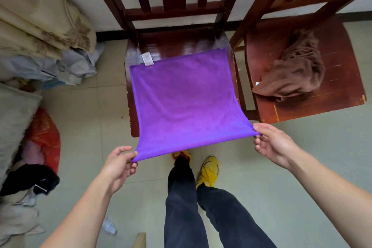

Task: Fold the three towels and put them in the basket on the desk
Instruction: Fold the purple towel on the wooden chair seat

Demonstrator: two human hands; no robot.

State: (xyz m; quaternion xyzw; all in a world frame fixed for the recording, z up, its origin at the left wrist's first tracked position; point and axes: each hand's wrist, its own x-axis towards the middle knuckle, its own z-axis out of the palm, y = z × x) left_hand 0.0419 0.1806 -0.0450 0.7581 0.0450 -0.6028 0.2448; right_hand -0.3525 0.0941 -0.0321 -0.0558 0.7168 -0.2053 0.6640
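A purple towel [185, 98] is stretched flat, its far edge lying on the seat of a dark wooden chair [177, 43], with a white label at its far left corner. My left hand [120, 164] pinches the near left corner. My right hand [271, 143] pinches the near right corner, so the near edge hangs taut in the air above the floor. A crumpled brown towel [296, 70] lies on the seat of a second wooden chair [340, 94] to the right. No basket, desk or third towel is in view.
Beige curtains [36, 16] and a heap of bags and clothes [30, 127] fill the left side. My legs and yellow shoes [209, 169] stand on the tiled floor below the towel. A clear plastic scrap [108, 227] lies on the floor near my left forearm.
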